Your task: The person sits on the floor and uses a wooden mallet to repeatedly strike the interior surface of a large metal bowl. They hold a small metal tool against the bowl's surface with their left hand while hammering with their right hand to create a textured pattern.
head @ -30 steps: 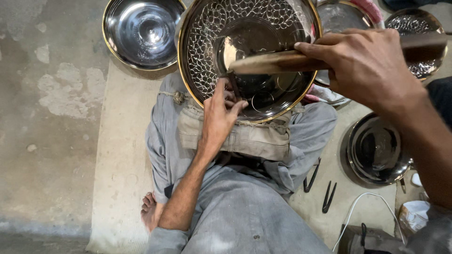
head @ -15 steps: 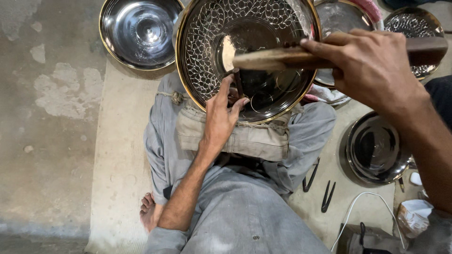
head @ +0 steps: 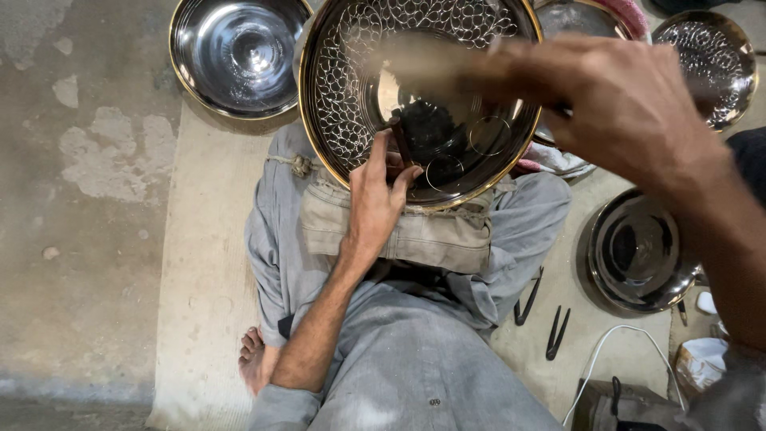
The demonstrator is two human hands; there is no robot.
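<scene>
While pinning patterned bowl (head: 351,104) in lap at 12 o'clock, left hand (head: 375,199) grips small punch; right hand (head: 630,104) clutches blurred mallet (head: 431,60). Risk: mis-hit onto fingers, prob. dented pattern.

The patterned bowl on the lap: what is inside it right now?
Inside the patterned bowl, the left hand presses a thin dark tool against the wall. The blurred right hand hides the upper right.
</scene>
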